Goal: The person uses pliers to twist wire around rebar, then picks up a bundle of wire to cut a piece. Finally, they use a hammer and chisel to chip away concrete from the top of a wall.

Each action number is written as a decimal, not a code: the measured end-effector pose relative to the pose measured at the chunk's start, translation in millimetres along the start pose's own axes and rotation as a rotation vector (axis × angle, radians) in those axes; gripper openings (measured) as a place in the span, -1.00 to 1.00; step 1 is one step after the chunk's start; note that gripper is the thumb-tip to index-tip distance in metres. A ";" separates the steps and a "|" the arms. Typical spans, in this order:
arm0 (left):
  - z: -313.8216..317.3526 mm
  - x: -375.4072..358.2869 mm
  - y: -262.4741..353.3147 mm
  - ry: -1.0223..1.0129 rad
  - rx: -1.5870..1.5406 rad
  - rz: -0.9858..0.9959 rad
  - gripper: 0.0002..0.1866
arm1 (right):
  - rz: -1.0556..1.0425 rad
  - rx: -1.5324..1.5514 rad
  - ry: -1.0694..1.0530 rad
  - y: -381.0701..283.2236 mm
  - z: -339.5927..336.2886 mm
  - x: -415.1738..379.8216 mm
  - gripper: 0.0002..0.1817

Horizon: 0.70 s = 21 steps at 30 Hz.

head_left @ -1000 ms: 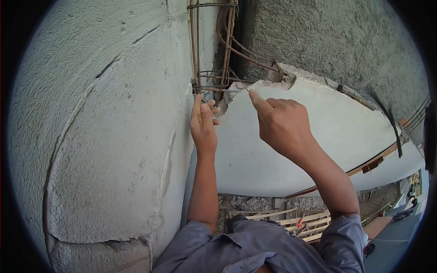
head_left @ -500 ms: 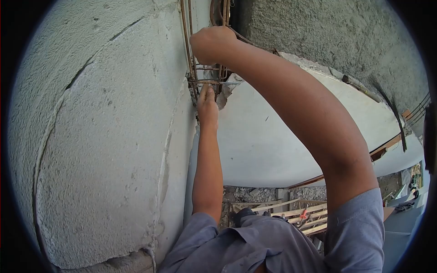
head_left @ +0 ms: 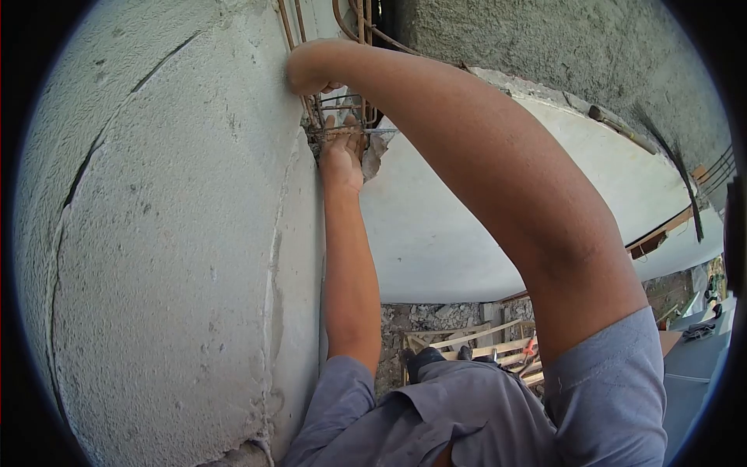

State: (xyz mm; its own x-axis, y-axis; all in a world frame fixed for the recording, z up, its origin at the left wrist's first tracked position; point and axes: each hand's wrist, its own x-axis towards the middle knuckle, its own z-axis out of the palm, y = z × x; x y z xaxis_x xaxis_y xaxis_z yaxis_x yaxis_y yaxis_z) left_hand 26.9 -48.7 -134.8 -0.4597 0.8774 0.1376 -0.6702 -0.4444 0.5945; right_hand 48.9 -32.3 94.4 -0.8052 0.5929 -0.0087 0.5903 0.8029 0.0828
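Rusty vertical rebars (head_left: 364,31) rise at the top, between the grey wall and a rough concrete mass, with thin cross ties (head_left: 341,107) between them. My left hand (head_left: 341,156) reaches up among the bars, palm showing, its fingers apart and touching the lower cross bar (head_left: 342,132). Above it, my right hand (head_left: 313,70) is bent over beside the left-hand rebars, close against the wall. Its fingers are mostly hidden behind the wrist, so what it holds, if anything, does not show.
A cracked grey wall (head_left: 171,233) fills the left side. Rough concrete (head_left: 545,54) stands above a smooth white panel (head_left: 436,226). Dark wires (head_left: 677,171) hang at the right. Wooden slats (head_left: 475,338) lie below near my feet.
My right hand has shifted left and its wrist is turned over the bars. My left hand has moved slightly up and left, and its fingers have spread. The view has shifted a little.
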 end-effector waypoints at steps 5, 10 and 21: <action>-4.7 -6.5 -0.7 0.000 0.196 0.077 -0.48 | -0.072 -0.087 -0.070 0.3 0.6 7.6 -0.67; 26.0 -40.7 -7.3 0.180 0.458 0.225 -0.46 | 0.014 -0.081 -0.036 6.7 12.9 27.8 -0.66; 13.8 1.5 -2.1 0.175 0.345 0.047 -0.61 | -0.040 -0.073 -0.096 6.6 0.3 26.3 -0.69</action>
State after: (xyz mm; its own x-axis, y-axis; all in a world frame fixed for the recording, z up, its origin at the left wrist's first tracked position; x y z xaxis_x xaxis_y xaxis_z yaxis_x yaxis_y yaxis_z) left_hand 35.7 -43.9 -124.9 -0.5973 0.8003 0.0516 -0.4246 -0.3702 0.8263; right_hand 31.6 -11.5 94.4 -0.8168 0.5666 -0.1084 0.5496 0.8214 0.1525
